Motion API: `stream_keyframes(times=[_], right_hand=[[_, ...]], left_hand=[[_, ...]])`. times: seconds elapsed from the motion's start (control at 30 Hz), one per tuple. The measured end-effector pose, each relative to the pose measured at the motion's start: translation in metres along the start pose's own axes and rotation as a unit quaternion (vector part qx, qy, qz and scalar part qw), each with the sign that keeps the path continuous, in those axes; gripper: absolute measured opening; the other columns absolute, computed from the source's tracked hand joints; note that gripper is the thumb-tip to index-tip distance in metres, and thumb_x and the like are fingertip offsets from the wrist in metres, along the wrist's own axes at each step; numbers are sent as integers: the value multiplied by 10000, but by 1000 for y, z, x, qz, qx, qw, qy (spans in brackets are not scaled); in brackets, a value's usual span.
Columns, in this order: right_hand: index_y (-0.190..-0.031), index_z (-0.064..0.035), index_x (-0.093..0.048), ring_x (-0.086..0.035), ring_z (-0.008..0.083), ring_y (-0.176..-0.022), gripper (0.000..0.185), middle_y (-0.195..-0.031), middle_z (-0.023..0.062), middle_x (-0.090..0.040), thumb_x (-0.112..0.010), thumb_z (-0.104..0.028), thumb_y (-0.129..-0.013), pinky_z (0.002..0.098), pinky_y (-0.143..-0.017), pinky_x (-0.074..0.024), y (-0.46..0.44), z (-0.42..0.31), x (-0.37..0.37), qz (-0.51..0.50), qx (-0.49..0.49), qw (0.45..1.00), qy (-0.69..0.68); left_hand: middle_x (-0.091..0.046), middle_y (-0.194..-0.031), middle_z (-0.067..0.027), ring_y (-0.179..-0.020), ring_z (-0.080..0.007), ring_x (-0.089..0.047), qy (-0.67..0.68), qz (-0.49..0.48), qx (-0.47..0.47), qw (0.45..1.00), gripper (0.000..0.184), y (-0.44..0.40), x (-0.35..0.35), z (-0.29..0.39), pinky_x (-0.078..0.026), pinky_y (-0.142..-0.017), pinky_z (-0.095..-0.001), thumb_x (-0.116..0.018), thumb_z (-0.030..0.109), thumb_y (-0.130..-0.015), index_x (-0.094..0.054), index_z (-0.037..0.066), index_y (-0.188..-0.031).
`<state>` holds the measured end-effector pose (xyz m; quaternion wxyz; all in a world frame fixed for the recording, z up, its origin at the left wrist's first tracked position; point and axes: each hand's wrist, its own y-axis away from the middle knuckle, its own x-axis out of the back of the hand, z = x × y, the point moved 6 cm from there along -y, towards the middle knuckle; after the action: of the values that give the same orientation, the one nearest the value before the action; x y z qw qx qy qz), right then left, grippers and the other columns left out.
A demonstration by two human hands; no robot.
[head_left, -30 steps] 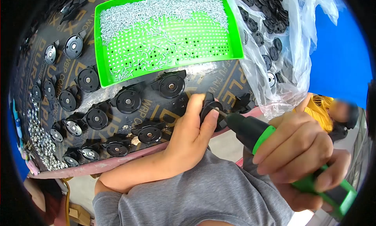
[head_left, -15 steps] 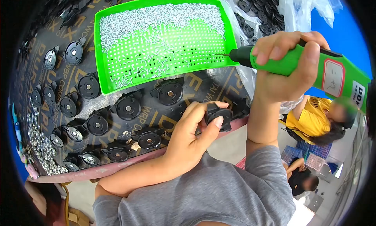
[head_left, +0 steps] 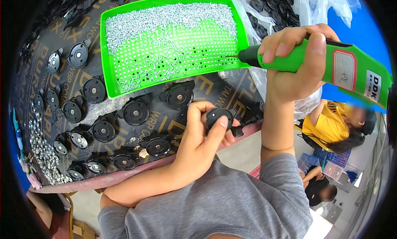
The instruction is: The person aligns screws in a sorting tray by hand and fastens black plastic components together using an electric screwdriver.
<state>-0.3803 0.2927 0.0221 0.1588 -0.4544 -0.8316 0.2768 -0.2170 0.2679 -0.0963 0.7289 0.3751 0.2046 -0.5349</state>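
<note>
Left hand [head_left: 198,137]: pinching a round black plastic disc [head_left: 214,114]
Disc: seeming light, stiff; rim offering hold
Right hand [head_left: 300,75]: gripping a green plastic power screwdriver [head_left: 360,76]

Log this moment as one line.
left hand: holding black round part | right hand: gripping green power screwdriver, bit over green tray | other black parts: on table
</note>
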Motion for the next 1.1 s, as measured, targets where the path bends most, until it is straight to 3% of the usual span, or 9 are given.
stream_keyframes(times=[0.13,0.23,0.3,0.37,0.4,0.47,0.53,0.63,1.1], right_hand=[[-1010,-105,-432,-457,196,-403,177,-578,92,-489,-469,-250,-916,344,-424,-434,1,0,1,-1,-4,999,-37],[-1003,-105,-432,-457,197,-412,155,-593,85,-482,-455,-239,-927,345,-417,-425,0,-4,-4,-25,13,999,18],[-995,-101,-436,-450,192,-425,160,-617,76,-479,-424,-252,-943,345,-414,-411,3,-12,-1,27,19,998,51],[-1098,-103,-482,-442,170,-453,282,-653,62,-471,-357,-313,-956,344,-436,-405,9,-28,7,-22,15,994,-103],[-1098,-103,-482,-442,170,-453,282,-653,62,-471,-357,-313,-956,344,-436,-405,10,-42,11,-22,13,994,-104],[-1127,-54,-485,-465,142,-486,399,-711,37,-476,-397,-390,-931,315,-455,-411,14,-82,-1,-150,45,983,-98],[-1095,-22,-473,-508,110,-503,344,-691,30,-495,-523,-303,-902,249,-451,-447,26,-97,-6,-125,67,984,-104],[-1081,-31,-456,-523,111,-460,348,-663,36,-529,-564,-304,-896,214,-400,-480,40,-103,-13,-130,94,984,-82],[-1058,-60,-384,-546,146,-468,324,-663,59,-534,-518,-329,-936,249,-404,-493,52,-89,-18,-149,74,984,-60]], left_hand=[[-568,-976,-84,-738,-86,-506,-49,-1,-11,999,260,0,1,2,-451,-671,-239,-376,163,-1007,-326,31,-1226],[-556,-974,-83,-739,-86,-508,-58,-12,-11,998,258,0,2,-2,-453,-669,-240,-375,155,-1006,-322,30,-1226],[-552,-972,-83,-738,-86,-508,-56,-7,-9,998,258,0,2,-1,-453,-668,-241,-374,150,-1005,-321,29,-1227],[-548,-970,-82,-738,-87,-508,-52,2,-7,999,259,0,3,0,-453,-667,-243,-373,145,-1004,-320,28,-1228],[-545,-969,-80,-738,-86,-506,-49,3,-3,999,258,0,2,0,-454,-666,-241,-375,139,-1002,-318,28,-1228],[-542,-968,-78,-738,-85,-505,-46,4,5,999,257,1,2,-1,-454,-666,-239,-376,132,-1001,-317,27,-1228],[-534,-964,-72,-736,-83,-502,-60,-5,-12,998,256,1,1,0,-453,-664,-232,-378,120,-998,-314,29,-1229],[-527,-956,-70,-732,-79,-499,-64,-3,-9,998,253,2,0,1,-453,-656,-228,-378,118,-998,-315,32,-1227],[-517,-910,-66,-732,-81,-495,-105,-2,-37,994,242,2,3,0,-436,-644,-216,-381,101,-994,-313,32,-1216]])
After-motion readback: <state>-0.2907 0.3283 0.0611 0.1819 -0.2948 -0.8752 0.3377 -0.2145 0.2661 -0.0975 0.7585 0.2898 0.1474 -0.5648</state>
